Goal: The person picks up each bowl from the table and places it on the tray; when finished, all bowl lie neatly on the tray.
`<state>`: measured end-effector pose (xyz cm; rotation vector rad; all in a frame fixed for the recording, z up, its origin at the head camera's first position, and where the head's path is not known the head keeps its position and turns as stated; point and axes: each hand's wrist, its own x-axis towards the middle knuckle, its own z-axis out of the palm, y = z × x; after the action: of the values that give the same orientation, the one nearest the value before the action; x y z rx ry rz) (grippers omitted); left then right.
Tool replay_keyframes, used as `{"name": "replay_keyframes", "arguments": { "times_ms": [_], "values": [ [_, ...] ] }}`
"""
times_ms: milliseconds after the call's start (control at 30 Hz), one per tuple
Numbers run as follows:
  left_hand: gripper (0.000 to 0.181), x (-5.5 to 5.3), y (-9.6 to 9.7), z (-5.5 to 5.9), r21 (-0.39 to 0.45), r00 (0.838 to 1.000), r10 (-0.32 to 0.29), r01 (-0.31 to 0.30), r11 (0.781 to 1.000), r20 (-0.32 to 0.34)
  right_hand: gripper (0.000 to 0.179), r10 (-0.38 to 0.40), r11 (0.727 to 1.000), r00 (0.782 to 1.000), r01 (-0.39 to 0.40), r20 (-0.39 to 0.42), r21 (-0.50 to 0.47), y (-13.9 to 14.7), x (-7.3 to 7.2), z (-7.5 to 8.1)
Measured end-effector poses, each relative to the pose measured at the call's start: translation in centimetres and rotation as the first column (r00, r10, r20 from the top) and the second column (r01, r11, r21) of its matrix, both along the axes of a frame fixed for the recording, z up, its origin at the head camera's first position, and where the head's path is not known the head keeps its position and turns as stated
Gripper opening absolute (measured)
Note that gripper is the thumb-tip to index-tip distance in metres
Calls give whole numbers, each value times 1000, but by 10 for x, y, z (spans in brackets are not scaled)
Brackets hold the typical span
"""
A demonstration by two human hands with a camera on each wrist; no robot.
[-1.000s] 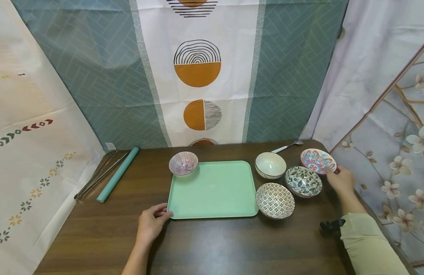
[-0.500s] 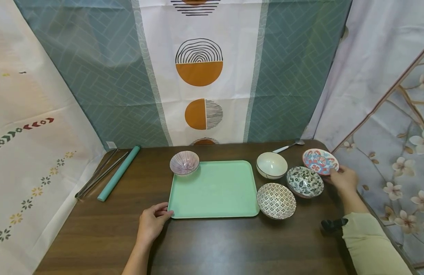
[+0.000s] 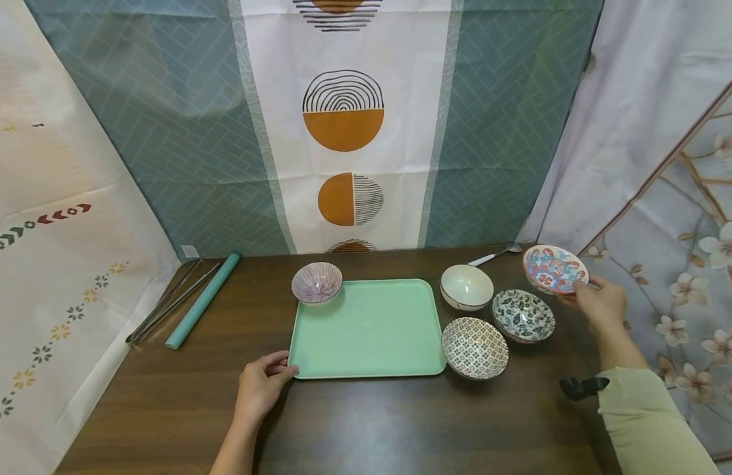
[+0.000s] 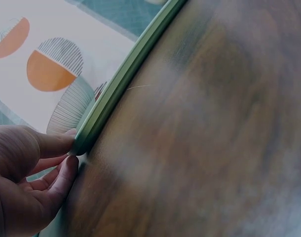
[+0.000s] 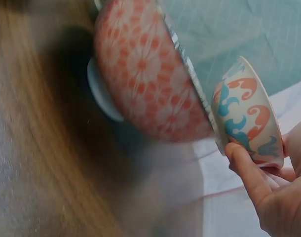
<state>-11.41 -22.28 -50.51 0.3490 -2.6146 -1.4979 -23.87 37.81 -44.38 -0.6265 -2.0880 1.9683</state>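
Note:
My right hand (image 3: 605, 309) grips the near right rim of a small red, blue and white patterned bowl (image 3: 554, 269), raised at the far right of the table. The right wrist view shows its scrolled outside (image 5: 246, 113), with fingers on its base and rim. Just nearer stands a leaf-patterned bowl (image 3: 523, 316); its red floral outside (image 5: 145, 74) fills the middle of the right wrist view. My left hand (image 3: 262, 386) pinches the near left corner of a mint green tray (image 3: 366, 330), thumb and fingers at its rim (image 4: 116, 89).
A purple-striped bowl (image 3: 316, 282) overlaps the tray's far left corner. Right of the tray stand a cream bowl (image 3: 467, 287) and a lattice-patterned bowl (image 3: 475, 348). A white-handled utensil (image 3: 485, 258) lies behind them. Metal tongs (image 3: 170, 303) and a teal roll (image 3: 202, 302) lie at left.
The red and blue bowl has risen off the table in my right hand and shifted slightly right, away from the leaf-patterned bowl. My left hand has stayed at the tray's corner.

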Motion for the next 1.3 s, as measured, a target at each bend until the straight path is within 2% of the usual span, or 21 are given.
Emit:
{"name": "replay_keyframes", "arguments": {
  "times_ms": [67,233,400,633,800,1033,1300],
  "values": [
    [33,0,0,0,-1,1000,0,0,1000,3,62,15,1000,1000,-15,-16,-2,-6,2,4],
    [32,0,-1,0,-5,1000,-4,4,1000,-5,60,90,991,996,-87,-19,102,-21,5,11],
    [32,-1,-1,0,-9,1000,-7,6,1000,-11,56,134,979,990,-126,-40,162,-37,5,17],
    [32,-1,-1,0,-19,1000,-13,13,1000,-6,52,180,943,983,-162,-36,292,-58,10,23],
    [33,-1,-1,1,-21,1000,-14,14,1000,3,51,240,936,970,-218,-48,276,-70,13,23],
    [33,-1,-1,1,-25,1000,-16,16,1000,6,50,335,908,940,-303,-66,288,-87,17,22],
    [33,-2,0,0,-20,1000,-10,10,1000,2,47,395,900,914,-364,-97,240,-112,16,20]
  ]
}}
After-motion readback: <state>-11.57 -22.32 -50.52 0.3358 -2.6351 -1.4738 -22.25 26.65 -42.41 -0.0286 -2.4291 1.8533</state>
